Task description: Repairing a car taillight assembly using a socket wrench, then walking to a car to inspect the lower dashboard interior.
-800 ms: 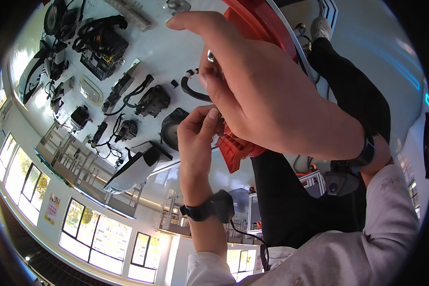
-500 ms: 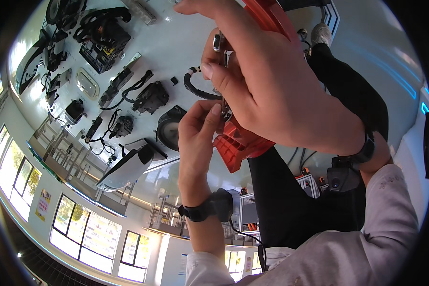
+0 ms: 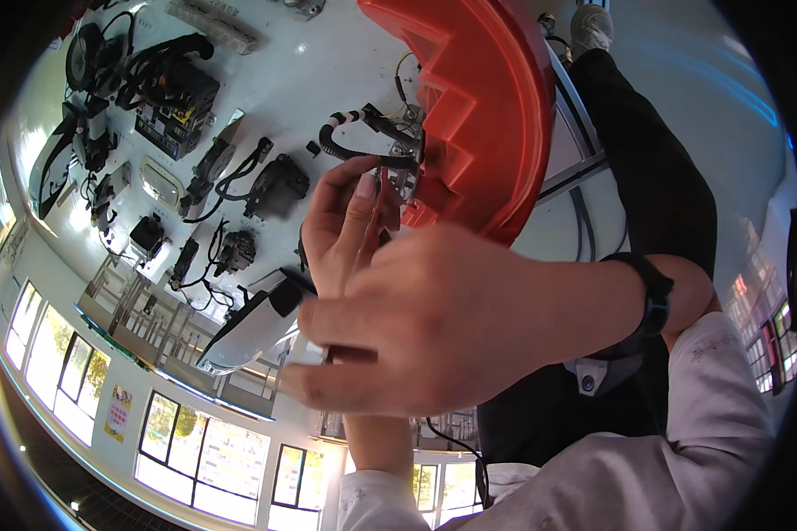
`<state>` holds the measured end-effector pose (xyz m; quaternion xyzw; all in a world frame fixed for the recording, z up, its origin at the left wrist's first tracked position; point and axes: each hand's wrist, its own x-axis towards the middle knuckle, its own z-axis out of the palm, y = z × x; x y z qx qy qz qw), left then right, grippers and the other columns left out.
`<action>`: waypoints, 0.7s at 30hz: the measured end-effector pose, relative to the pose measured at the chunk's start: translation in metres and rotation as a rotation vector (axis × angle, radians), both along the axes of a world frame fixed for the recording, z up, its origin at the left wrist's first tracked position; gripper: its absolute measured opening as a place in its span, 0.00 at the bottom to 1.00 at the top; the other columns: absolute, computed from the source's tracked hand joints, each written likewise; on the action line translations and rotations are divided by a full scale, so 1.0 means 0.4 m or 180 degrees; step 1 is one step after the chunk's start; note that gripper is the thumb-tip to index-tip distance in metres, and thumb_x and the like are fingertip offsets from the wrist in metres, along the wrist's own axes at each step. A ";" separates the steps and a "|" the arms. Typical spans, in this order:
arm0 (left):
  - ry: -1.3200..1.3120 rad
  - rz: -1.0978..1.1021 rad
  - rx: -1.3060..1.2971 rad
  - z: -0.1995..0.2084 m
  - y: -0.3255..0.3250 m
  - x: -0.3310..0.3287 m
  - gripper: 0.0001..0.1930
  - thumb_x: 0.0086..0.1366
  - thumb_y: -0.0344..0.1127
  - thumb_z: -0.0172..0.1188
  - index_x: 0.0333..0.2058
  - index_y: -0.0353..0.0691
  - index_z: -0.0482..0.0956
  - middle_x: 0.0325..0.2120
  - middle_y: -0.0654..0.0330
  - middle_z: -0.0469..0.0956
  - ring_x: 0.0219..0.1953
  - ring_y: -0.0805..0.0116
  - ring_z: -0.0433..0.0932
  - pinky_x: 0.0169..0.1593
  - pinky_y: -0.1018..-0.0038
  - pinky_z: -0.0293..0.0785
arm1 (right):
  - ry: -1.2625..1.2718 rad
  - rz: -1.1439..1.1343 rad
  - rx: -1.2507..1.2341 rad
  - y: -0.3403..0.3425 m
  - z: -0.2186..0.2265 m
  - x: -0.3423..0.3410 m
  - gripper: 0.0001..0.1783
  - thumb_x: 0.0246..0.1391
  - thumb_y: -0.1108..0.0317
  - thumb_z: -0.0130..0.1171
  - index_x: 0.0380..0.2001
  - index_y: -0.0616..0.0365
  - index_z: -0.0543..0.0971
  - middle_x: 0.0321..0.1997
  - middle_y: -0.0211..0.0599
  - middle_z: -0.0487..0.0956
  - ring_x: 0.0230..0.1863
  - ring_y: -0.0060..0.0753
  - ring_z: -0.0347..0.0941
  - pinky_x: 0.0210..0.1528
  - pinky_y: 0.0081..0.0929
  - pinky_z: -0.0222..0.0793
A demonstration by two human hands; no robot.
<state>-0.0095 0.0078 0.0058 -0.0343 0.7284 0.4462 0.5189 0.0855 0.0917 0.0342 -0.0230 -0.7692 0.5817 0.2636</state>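
A large red plastic part [image 3: 496, 115] with stepped inner edges stands in front of me, right of centre. My left hand [image 3: 332, 234] is closed at its near left side, thumb and fingers pinching a slim shiny metal tool [image 3: 377, 215]; the tool's kind does not show. Next to those fingertips is a metal fitting [image 3: 405, 183] beside the red part, under a black corrugated hose [image 3: 329, 137]. My right hand [image 3: 434, 323] crosses low in front of the left wrist, back of the hand up. Motion smears its fingers, so I cannot tell whether it holds anything.
Left on the pale tabletop [image 3: 266, 97] lie several car parts: a black motor-like unit [image 3: 276, 188], a fuse box [image 3: 175, 111] with cables, and a mirror housing [image 3: 255, 323] near the edge. A metal frame bar [image 3: 576, 175] and my leg [image 3: 642, 159] are at right.
My right hand has dropped from above the metal tool to below the left hand. The red part, earlier mostly behind my right hand, now shows widely. My left hand still pinches the tool.
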 end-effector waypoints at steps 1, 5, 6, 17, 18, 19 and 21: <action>-0.0031 0.0083 0.0389 -0.018 -0.012 0.006 0.10 0.66 0.33 0.55 0.40 0.31 0.75 0.27 0.63 0.75 0.27 0.79 0.69 0.30 0.81 0.66 | -0.0031 -0.0026 0.0020 -0.013 0.001 0.009 0.16 0.40 0.67 0.59 0.37 0.53 0.78 0.30 0.29 0.74 0.20 0.22 0.71 0.16 0.22 0.64; -0.0184 0.0246 0.0564 -0.038 -0.053 0.006 0.09 0.66 0.32 0.56 0.40 0.33 0.74 0.25 0.62 0.74 0.25 0.77 0.71 0.30 0.82 0.68 | -0.0225 0.0399 0.0799 -0.088 -0.024 0.027 0.14 0.40 0.65 0.60 0.34 0.56 0.78 0.29 0.31 0.73 0.22 0.21 0.72 0.19 0.21 0.65; -0.0182 0.0228 0.0569 -0.039 -0.053 0.005 0.09 0.66 0.32 0.56 0.40 0.33 0.74 0.25 0.62 0.74 0.25 0.77 0.71 0.30 0.82 0.68 | -0.0306 0.0455 0.0854 -0.088 -0.021 0.029 0.15 0.40 0.65 0.60 0.34 0.56 0.78 0.28 0.31 0.72 0.22 0.22 0.72 0.20 0.21 0.65; -0.0421 0.0068 0.0691 -0.062 -0.052 0.008 0.10 0.67 0.31 0.54 0.41 0.29 0.74 0.26 0.61 0.75 0.25 0.77 0.69 0.31 0.80 0.65 | -0.0423 0.0242 0.0882 -0.106 -0.021 0.020 0.16 0.45 0.65 0.56 0.40 0.58 0.76 0.31 0.31 0.72 0.25 0.23 0.73 0.23 0.21 0.64; -0.0426 0.0070 0.0701 -0.063 -0.053 0.006 0.10 0.67 0.31 0.54 0.41 0.29 0.74 0.26 0.61 0.75 0.25 0.77 0.69 0.31 0.80 0.65 | -0.0423 0.0158 0.0845 -0.106 -0.018 0.018 0.18 0.46 0.65 0.56 0.42 0.58 0.75 0.31 0.31 0.72 0.26 0.23 0.73 0.23 0.21 0.63; -0.0476 0.0015 0.0640 -0.062 -0.054 0.005 0.10 0.66 0.31 0.55 0.40 0.29 0.75 0.26 0.61 0.75 0.26 0.78 0.69 0.31 0.80 0.65 | -0.0420 0.0075 0.0805 -0.104 -0.016 0.017 0.20 0.47 0.65 0.55 0.45 0.58 0.74 0.32 0.31 0.72 0.26 0.23 0.73 0.23 0.21 0.63; -0.0524 -0.0038 0.0573 -0.060 -0.053 0.002 0.10 0.66 0.32 0.55 0.40 0.29 0.75 0.27 0.61 0.76 0.26 0.78 0.69 0.32 0.80 0.65 | -0.0461 0.0095 0.0847 -0.096 -0.013 0.018 0.21 0.47 0.66 0.55 0.46 0.58 0.73 0.32 0.31 0.72 0.26 0.24 0.73 0.23 0.21 0.63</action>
